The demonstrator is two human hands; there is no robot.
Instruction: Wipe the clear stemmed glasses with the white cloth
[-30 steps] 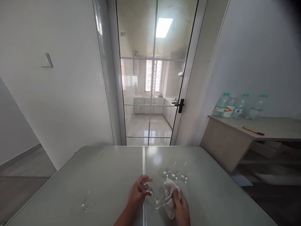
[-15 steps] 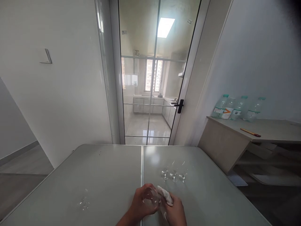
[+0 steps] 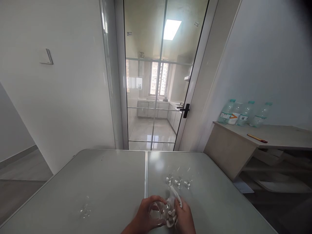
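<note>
My left hand is wrapped round a clear glass held on its side just above the grey table, near its front edge. My right hand grips a white cloth and presses it against the glass's open end. Three small stemmed glasses stand in a row just beyond my hands. Another clear glass sits alone on the left half of the table.
A glass door with a black handle stands behind the table. To the right, a wooden shelf unit carries several water bottles and a red-and-yellow tool. A light switch is on the left wall.
My left hand took hold of a glass and tipped it on its side. My right hand brought the cloth against it. Both hands drew nearer to me.
</note>
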